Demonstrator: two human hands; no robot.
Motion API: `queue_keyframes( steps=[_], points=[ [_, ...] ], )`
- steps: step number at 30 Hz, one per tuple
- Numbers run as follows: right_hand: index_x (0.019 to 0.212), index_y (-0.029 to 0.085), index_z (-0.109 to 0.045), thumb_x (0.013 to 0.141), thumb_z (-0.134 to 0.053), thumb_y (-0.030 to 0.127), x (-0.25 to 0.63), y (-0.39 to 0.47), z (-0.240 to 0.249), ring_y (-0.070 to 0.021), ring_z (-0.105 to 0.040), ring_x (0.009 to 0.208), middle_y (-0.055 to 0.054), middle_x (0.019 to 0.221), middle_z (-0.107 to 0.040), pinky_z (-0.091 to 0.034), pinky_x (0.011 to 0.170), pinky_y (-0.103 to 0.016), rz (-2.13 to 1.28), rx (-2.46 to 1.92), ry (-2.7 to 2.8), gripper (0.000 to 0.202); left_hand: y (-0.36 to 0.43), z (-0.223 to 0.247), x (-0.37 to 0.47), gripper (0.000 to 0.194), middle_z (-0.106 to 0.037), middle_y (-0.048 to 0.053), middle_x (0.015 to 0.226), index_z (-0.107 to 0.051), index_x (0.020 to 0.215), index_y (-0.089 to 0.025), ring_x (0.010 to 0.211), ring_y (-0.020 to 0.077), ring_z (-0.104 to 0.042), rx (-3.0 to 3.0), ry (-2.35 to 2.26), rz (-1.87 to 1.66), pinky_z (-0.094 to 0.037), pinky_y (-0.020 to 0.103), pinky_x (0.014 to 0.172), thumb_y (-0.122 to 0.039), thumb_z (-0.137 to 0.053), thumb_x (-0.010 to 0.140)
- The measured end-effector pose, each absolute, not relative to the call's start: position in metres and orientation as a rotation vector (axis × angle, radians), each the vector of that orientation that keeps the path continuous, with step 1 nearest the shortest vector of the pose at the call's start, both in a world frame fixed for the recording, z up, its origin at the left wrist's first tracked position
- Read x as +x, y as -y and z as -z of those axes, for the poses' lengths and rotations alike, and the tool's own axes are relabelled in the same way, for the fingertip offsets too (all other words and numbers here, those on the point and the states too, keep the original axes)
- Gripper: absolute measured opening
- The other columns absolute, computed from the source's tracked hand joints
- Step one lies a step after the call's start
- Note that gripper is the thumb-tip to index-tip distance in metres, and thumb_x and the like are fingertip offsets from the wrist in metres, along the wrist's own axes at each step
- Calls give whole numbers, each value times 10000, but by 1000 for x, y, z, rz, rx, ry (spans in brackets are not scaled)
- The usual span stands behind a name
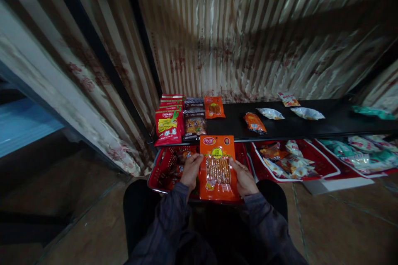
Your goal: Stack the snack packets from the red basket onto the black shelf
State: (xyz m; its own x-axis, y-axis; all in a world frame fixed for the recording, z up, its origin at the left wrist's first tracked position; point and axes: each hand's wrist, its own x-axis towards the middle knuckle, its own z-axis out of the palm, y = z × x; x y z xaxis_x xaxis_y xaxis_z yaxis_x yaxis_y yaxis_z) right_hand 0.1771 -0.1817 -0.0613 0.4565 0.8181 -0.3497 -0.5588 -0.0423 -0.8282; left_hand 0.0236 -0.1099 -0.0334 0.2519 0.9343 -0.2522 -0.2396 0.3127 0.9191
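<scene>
An orange snack packet (217,169) with a clear window showing brown sticks is held upright between my two hands. My left hand (191,170) pinches its left edge, and my right hand (244,177) grips the right edge. Beneath it, a red basket (160,174) holds more packets, partly hidden by my hands. Beyond, on the black shelf (234,122), stand a row of red and yellow packets (169,126), dark packets (195,124) beside them, and a similar orange packet (214,107) at the back.
Farther right on the shelf lie an orange packet (255,123), white packets (270,113) and a green packet (373,112). More red baskets (332,169) filled with snack bags sit below its front edge. A patterned curtain (199,41) hangs behind, with a dark post (137,20) on the left.
</scene>
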Motion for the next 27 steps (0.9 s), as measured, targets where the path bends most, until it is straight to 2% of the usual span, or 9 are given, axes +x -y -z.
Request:
queue_keyframes(
  steps=[5,8,16,21,27],
  points=[
    [779,206,-727,501,-876,457,180,178,60,-272,-714,924,-50,826,-775,-567,802,-359,-1101,-1132,242,403,109,34,20,327,-671,10,666,-680,692,-182,641,149,-576,920,-977,-894,-410,249,626,-460,-783,554],
    [805,196,-732,526,-869,447,183,178,62,-271,-712,940,-54,824,-775,-565,811,-362,-1086,-1150,272,399,102,29,18,330,-687,28,688,-692,699,-178,656,148,-587,933,-973,-887,-402,235,601,-468,-782,570],
    [804,210,-746,544,-858,472,182,180,60,-281,-718,926,-61,835,-776,-574,796,-361,-1100,-1183,316,386,75,2,26,395,-692,27,641,-696,681,-176,579,151,-588,918,-903,-971,-435,260,583,-490,-840,490],
    [827,221,-753,559,-857,462,178,182,52,-284,-718,932,-57,851,-777,-569,801,-365,-1141,-1152,344,376,74,7,29,358,-680,13,616,-690,661,-177,597,162,-605,924,-902,-1013,-428,253,574,-492,-810,540],
    [815,219,-749,560,-851,465,174,181,50,-293,-709,967,-53,853,-778,-565,820,-368,-1161,-1159,337,368,73,5,28,363,-655,1,573,-669,636,-170,582,158,-596,894,-930,-1051,-431,258,578,-481,-819,523]
  ],
)
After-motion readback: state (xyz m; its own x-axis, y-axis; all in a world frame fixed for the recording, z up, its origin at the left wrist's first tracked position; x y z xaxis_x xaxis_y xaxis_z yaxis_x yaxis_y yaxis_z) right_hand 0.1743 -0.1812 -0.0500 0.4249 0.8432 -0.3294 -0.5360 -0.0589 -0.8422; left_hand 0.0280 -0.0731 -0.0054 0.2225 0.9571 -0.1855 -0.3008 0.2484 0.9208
